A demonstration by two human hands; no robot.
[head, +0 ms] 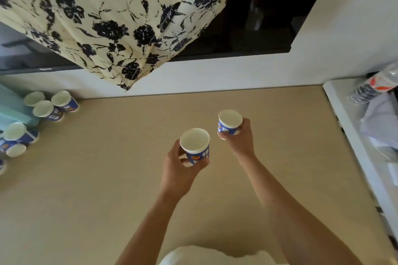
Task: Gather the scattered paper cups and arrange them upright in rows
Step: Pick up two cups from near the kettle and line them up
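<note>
Head view, hands: our left hand (178,170) grips one paper cup (195,145); our right hand (239,137) grips a second cup (230,121), both upright above the table (107,178).
Head view, step: carrying; next, we set both beside the grouped cups (43,109) far left, apparently upright.

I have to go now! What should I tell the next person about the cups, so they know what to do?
The left hand holds one paper cup upright above the table.
The right hand holds a second cup upright, a little farther away.
The other cups sit in a loose bunch at the table's left edge, beside a teal box, and are not in neat rows.
Done: two cups are in hand.
Left: set these two down upright, then line up the rest in rows.
</note>
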